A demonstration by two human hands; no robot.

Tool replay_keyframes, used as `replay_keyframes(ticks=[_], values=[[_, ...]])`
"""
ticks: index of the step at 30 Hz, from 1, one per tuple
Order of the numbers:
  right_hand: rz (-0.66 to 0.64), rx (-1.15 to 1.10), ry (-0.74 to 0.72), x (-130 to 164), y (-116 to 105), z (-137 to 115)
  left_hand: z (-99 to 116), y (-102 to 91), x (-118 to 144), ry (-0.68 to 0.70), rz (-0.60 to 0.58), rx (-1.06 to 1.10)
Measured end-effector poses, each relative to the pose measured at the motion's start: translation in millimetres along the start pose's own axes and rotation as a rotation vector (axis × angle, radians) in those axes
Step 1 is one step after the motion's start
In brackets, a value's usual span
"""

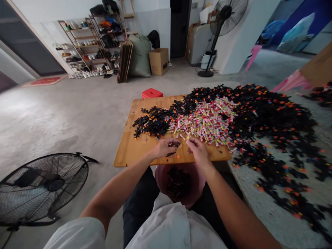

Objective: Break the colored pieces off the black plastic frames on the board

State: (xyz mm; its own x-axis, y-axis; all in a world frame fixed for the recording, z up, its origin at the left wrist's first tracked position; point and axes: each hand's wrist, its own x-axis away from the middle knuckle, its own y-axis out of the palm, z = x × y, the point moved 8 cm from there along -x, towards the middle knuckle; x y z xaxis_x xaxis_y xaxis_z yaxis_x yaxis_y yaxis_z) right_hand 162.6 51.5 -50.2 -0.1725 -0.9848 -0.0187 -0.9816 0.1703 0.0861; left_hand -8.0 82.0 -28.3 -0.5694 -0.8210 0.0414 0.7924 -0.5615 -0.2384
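Note:
My left hand (165,148) is closed around a small black plastic piece (177,144), at the front of the wooden board (124,148). Its exact kind is too small to make out. Just to the right, my right hand (198,150) pinches a small labelled tube (187,138) between thumb and fingertips. The two hands are a little apart. Behind them lies a heap of small pink, white and yellow tubes (210,121). Black plastic pieces with orange and blue bits (153,122) are piled to its left. Below the board's front edge, a pink basin (160,176) between my legs holds dark pieces.
A larger pile of black pieces (267,114) spreads over the speckled surface (261,214) at the right. A floor fan (54,185) stands at lower left. Beyond the board are a red stool (152,93), a cardboard box (158,61), a standing fan (216,41) and shoe racks (83,46).

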Motion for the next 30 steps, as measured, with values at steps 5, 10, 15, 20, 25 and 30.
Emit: replay_keyframes(ticks=[5,10,15,20,25,30], values=[[-0.039,-0.192,0.081,11,13,0,27,7.9,11,0.207,0.039,-0.237],[-0.132,-0.238,0.1,19,18,-2,46,17.9,22,0.354,-0.051,-0.489],[-0.177,-0.259,0.097,23,18,-6,51,24.3,29,0.398,-0.132,-0.626],[-0.172,-0.197,0.066,24,16,-7,58,26.0,32,0.419,-0.126,-0.738],[-0.126,0.074,-0.075,26,7,-18,59,26.8,32,0.383,-0.109,-0.859],[-0.179,0.304,-0.137,31,3,-18,46,29.5,30,0.299,-0.132,-0.758]])
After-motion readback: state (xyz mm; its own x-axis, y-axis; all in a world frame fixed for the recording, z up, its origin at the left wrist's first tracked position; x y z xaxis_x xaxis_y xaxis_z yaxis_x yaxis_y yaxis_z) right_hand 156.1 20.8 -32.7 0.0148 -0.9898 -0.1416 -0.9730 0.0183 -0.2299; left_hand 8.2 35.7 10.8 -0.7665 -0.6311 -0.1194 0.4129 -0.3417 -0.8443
